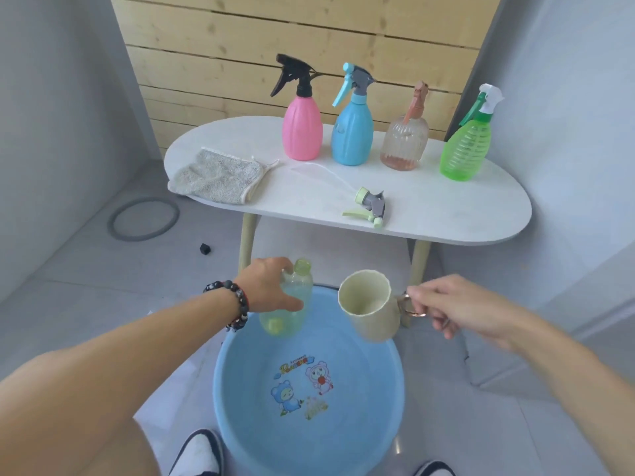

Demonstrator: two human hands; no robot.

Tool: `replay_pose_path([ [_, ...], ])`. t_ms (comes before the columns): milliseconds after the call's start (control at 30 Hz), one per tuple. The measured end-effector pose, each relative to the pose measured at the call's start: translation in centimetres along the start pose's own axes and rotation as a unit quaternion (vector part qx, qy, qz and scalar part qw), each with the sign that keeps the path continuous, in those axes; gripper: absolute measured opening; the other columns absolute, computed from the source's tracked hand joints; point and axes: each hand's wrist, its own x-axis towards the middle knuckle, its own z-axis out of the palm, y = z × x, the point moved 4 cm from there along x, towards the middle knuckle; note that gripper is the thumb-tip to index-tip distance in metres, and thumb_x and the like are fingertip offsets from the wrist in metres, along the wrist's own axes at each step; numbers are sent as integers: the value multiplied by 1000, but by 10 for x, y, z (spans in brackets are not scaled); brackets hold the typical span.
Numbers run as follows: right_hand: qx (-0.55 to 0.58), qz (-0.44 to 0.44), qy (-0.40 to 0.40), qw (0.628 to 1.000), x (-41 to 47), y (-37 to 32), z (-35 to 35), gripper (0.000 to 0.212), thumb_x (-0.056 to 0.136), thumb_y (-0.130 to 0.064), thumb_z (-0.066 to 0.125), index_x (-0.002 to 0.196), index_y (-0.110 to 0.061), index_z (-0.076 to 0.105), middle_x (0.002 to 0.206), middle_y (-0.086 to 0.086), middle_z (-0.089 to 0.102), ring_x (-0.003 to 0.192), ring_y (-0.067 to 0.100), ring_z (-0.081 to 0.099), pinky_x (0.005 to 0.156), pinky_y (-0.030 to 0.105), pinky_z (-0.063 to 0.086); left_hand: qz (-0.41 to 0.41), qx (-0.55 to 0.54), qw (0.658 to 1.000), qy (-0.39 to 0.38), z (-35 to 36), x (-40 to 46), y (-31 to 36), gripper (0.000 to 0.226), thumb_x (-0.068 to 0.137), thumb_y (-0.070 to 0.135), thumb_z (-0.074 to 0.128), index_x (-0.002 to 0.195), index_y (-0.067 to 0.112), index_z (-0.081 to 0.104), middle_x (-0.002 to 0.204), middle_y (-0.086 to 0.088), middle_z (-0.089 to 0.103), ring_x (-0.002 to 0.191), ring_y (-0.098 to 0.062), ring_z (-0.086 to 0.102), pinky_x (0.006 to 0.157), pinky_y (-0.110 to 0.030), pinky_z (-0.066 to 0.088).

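Bottle, open-necked and gripped by the left hand above the blue basin, wanted steadying upright while the right hand, holding the cup by its handle, brought the rim close over the neck and poured slowly.

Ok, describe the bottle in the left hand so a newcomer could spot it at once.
Start at the round light-blue plastic basin on the floor before the white oval table. Over its far left rim the left hand grips a clear, pale-green plastic bottle. Unlike the four spray bottles standing on the table, it carries no trigger head.
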Motion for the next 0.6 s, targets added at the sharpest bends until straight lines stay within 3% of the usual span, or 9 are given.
replay_pose_path([
  [133, -102, 69, -63, 990, 48, 38, 81, 37, 105, -39, 49, 76, -18, 56, 66, 1, 45, 61, 18, 47, 46, 23, 36, -15, 45, 998, -33, 13, 3, -15, 80, 64, 55, 83, 132, 22, 54, 110, 0, 61, 96, -20, 62, 85, -38, 57],
  [233, -193, 73, -52, 977, 76, 54, 120, 33, 105, -34, 43, 78, -17, 51, 77, 5, 52, 65, 22, 46, 49, 29, 29, -16, 58, 997, -52, 14, 5, -18, 79, 66, 53, 84, 131, 21, 53, 111, -1, 60, 97, -21, 62, 84, -38, 58],
  [333, -354, 61, 1, 933, 96, 70, 157, 23, 102, -26, 42, 90, -21, 61, 109, 8, 69, 98, 32, 63, 69, 33, 44, -12, 69, 995, -65, 14, 6, -21, 78, 65, 53, 84, 129, 23, 54, 111, -1, 59, 94, -21, 63, 81, -40, 59],
  [400, -423, 49, 13, 905, 101, 80, 178, 27, 102, -18, 43, 116, -19, 66, 126, 5, 66, 119, 32, 61, 87, 37, 48, -8, 79, 994, -76, 16, 7, -22, 78, 63, 54, 85, 128, 24, 54, 111, -1, 59, 93, -22, 64, 80, -41, 59],
  [433, -447, 50, 13, 893, 102, 83, 185, 30, 100, -13, 44, 121, -17, 65, 126, 4, 65, 121, 31, 60, 89, 37, 49, -5, 82, 993, -81, 16, 8, -22, 78, 63, 54, 85, 128, 24, 55, 112, -1, 59, 94, -22, 64, 81, -41, 59],
  [500, -469, 33, 40, 882, 98, 81, 199, 23, 91, -6, 60, 110, -14, 70, 111, 6, 69, 108, 31, 66, 77, 36, 54, 3, 89, 992, -92, 19, 9, -21, 77, 65, 54, 84, 129, 24, 54, 115, 0, 58, 96, -22, 63, 83, -42, 59],
  [533, -474, 25, 34, 880, 97, 81, 205, 19, 74, -5, 79, 91, -12, 73, 91, 8, 71, 88, 31, 70, 62, 34, 54, 5, 94, 991, -98, 20, 10, -20, 76, 66, 54, 84, 129, 24, 54, 116, 1, 58, 97, -22, 63, 83, -42, 59],
  [567, -451, 31, 21, 892, 103, 94, 215, 32, 47, -2, 92, 68, -12, 70, 67, 8, 66, 64, 30, 67, 46, 29, 49, 9, 99, 990, -104, 20, 10, -18, 75, 66, 54, 83, 129, 24, 54, 116, 1, 57, 98, -22, 62, 84, -42, 58],
  [600, -414, 42, -15, 909, 107, 106, 225, 43, 25, 2, 93, 52, -14, 63, 52, 5, 58, 47, 26, 60, 37, 24, 41, 13, 104, 989, -108, 20, 10, -16, 75, 67, 55, 83, 129, 24, 54, 115, 1, 57, 98, -22, 62, 84, -42, 58],
])
